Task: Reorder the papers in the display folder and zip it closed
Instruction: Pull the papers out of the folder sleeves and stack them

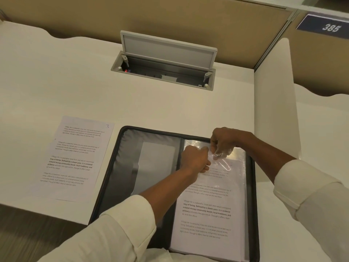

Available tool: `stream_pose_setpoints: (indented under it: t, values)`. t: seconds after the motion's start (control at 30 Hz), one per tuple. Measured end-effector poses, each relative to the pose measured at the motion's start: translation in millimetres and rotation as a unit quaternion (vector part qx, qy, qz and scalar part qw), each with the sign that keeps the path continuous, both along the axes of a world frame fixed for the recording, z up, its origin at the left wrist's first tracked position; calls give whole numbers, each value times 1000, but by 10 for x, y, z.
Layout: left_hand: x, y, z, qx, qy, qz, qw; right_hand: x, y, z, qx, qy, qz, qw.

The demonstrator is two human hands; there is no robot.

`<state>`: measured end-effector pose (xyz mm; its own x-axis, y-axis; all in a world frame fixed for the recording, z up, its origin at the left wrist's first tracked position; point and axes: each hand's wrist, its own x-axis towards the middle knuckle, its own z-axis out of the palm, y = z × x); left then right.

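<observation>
On the near part of the desk (56, 72), the display folder (117, 167) is laid open, its right side filled by a clear sleeve (236, 161) with a printed sheet (207, 214) inside. The sleeve's far edge is pinched by the right hand (224, 140); the sheet's top is pinched by the curled left hand (195, 160). Loose papers (75, 159) are laid to the left.

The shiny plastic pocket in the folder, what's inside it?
A printed paper lies inside the plastic pocket. Its top is hidden by the left hand and right hand pinching the pocket's opening. Whether more sheets lie underneath cannot be seen.
</observation>
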<state>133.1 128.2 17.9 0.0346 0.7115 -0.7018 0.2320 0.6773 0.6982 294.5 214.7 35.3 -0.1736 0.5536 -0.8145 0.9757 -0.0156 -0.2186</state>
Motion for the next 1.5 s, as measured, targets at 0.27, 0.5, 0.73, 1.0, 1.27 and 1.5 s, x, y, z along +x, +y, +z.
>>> stream_pose_setpoints:
  t: [0.27, 0.5, 0.73, 1.0, 1.27, 1.5]
  values:
    - [-91, -108, -115, 33, 14, 31, 999, -43, 35, 43, -125, 3, -42, 991]
    - [-469, -370, -326, 244, 257, -129, 926, -11, 82, 167, -203, 23, -25, 979]
    - [-637, -582, -286, 301, 211, -133, 921, 8, 92, 359, -301, 209, -110, 924]
    - [-442, -635, 867, 215, 177, -153, 948, -286, 225, 583, -282, 384, -225, 850]
    - [-1204, -237, 838, 136, 271, -169, 938, -647, 280, 542, -151, 475, -389, 775]
    - [-2166, 77, 609, 70, 305, -88, 946, -296, 125, 97, 61, 246, -283, 925]
